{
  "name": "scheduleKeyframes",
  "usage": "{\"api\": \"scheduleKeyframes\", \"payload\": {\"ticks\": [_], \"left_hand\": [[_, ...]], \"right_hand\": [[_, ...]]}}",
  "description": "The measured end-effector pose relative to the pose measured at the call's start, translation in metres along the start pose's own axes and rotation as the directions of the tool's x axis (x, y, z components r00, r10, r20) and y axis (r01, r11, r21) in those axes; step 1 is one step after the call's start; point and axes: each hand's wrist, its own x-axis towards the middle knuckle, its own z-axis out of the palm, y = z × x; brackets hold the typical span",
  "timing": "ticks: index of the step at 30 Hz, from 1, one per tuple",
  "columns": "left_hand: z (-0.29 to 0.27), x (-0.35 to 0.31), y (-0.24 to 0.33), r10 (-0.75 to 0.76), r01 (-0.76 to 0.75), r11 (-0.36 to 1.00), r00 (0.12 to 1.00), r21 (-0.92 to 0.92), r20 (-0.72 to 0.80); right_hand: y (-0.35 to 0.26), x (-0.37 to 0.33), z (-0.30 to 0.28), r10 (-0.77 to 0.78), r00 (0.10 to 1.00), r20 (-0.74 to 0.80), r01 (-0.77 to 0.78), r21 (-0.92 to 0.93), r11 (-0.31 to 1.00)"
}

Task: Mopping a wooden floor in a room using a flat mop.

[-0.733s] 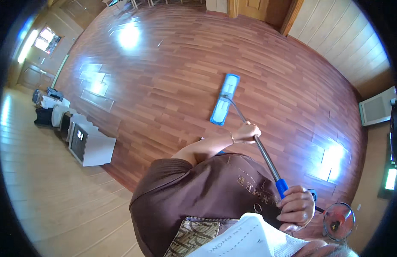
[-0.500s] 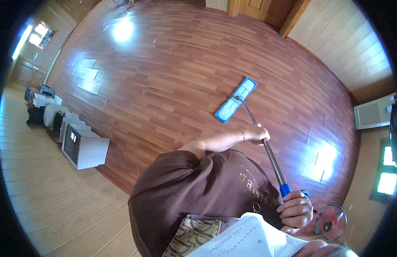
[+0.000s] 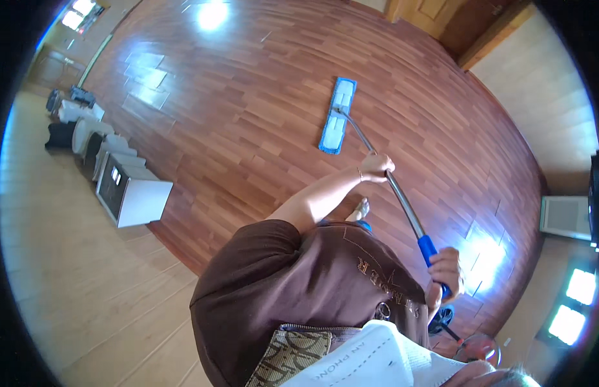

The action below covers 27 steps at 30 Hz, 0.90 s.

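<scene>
A flat mop point(image 3: 338, 116) with a blue-fringed, pale rectangular pad lies on the wood-plank floor ahead of me. From its pad a metal pole point(image 3: 406, 205) slants back toward my body, ending in a blue grip point(image 3: 428, 249). Partway down the pole, my left hand point(image 3: 378, 168) is closed around the metal; a thin bracelet circles that wrist. My right hand point(image 3: 446, 274) wraps the blue grip near the top end, close to my right side. One of my feet point(image 3: 362, 208) shows on the floor below my left forearm.
Along the left wall stand a white box-shaped cabinet point(image 3: 144, 203) with a dark front and several pale and dark objects behind it. A round fan point(image 3: 477, 350) stands at lower right. A white unit point(image 3: 564, 214) is by the right wall, a wooden door point(image 3: 432, 14) at the far side.
The mop pad has moved farther away and slightly left, turning more lengthwise. My left arm has stretched forward, and my right hand has risen with the grip. My foot has come into view.
</scene>
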Motion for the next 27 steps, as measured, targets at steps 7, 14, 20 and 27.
{"api": "scheduleKeyframes", "payload": {"ticks": [7, 14, 20, 27], "left_hand": [[-0.008, -0.072, -0.120, -0.415, 0.389, 0.875, 0.909, -0.287, -0.033], [-0.078, -0.109, -0.076, -0.546, 0.569, 0.822, 0.794, 0.010, -0.266], [-0.099, -0.165, -0.049, -0.660, 0.727, 0.687, 0.612, -0.020, -0.436], [-0.098, -0.259, -0.020, -0.818, 0.828, 0.500, 0.355, -0.253, -0.452]], "right_hand": [[0.050, 0.057, 0.036, -0.069, 0.973, 0.219, 0.002, 0.295, 0.956], [0.092, 0.091, 0.053, -0.143, 0.886, 0.440, -0.069, 0.432, 0.899], [0.107, 0.111, 0.072, -0.239, 0.785, 0.571, -0.147, 0.547, 0.824], [0.099, 0.127, 0.115, -0.401, 0.642, 0.654, -0.245, 0.670, 0.701]]}}
